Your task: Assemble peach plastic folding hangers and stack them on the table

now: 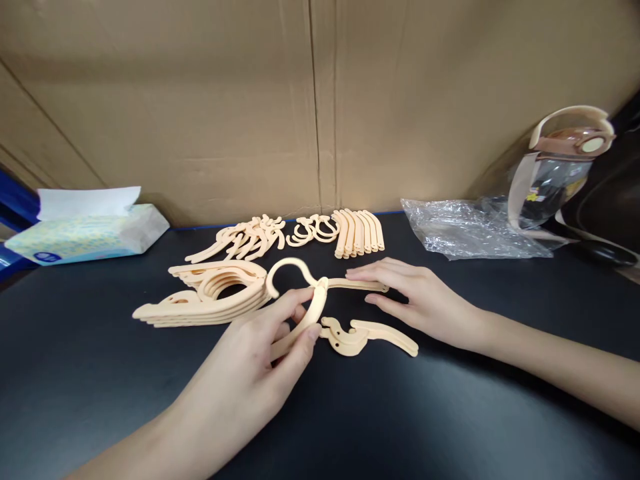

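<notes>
My left hand (265, 353) pinches a pale orange curved plastic arm (305, 323) that joins a hook piece (290, 268) near the table's middle. My right hand (415, 297) lies over a straight plastic arm (365, 285) reaching from that same joint, fingers stretched flat on it. A loose curved piece (370, 335) rests on the black table (450, 413) just below my hands. To the left lies a stack of assembled hangers (210, 297).
Along the back stand groups of plastic parts: curved arms (245, 241), hooks (313, 230) and straight bars (359, 233). A tissue pack (85, 233) sits far left, a clear plastic bag (465, 230) and a drinking bottle (560, 173) at right. A cardboard wall (310, 100) closes the back.
</notes>
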### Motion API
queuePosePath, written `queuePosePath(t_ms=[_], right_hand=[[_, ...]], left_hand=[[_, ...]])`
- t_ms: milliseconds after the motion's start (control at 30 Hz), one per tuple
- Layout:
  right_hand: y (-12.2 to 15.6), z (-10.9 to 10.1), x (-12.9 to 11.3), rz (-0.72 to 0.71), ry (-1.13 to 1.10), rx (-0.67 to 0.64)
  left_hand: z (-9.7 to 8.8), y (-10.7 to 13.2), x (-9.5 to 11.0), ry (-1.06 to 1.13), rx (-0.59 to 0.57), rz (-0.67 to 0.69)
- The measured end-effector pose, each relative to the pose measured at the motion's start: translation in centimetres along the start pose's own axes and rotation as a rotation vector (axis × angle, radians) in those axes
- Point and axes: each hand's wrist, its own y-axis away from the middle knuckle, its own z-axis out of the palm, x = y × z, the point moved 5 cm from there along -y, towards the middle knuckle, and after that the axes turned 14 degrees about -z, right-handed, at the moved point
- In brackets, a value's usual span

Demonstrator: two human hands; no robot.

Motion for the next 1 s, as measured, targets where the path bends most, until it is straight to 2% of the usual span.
queuePosePath(t_ms=[167,300,433,567,667,767,867,1000], right_hand=[[0.1,0.1,0.1,0.002,0.131,-0.025],[0.0,0.3,-0.1,-0.042,0.233,-0.072],[-0.3,0.4,-0.4,-0.064,0.311,-0.117],[-0.1,0.4,-0.7,-0.072,0.347,-0.154],[0.2,0.3,-0.5,-0.019,0.333,-0.153],[0.3,0.1,-0.3,0.042,0.31,-0.115],[0.2,-0.2,-0.4,0.074,0.296,-0.075],[0.3,-0.3,-0.9,0.018,0.309,-0.037]], left_hand=[[0.3,-0.4,-0.4,0.291,-0.064,-0.131],[0.7,-0.5,-0.8,0.481,-0.133,-0.297],[0.9,-0.9,-1.0,0.603,-0.254,-0.234],[0.9,-1.4,-1.6,0.728,-0.305,-0.216],[1.0,-1.6,-1.6,0.795,-0.358,-0.24],[1.1,-1.6,-1.5,0.825,-0.397,-0.326],[1.1,-1.5,-1.6,0.823,-0.379,-0.429],[0.9,-1.5,-1.6,0.832,-0.301,-0.482]])
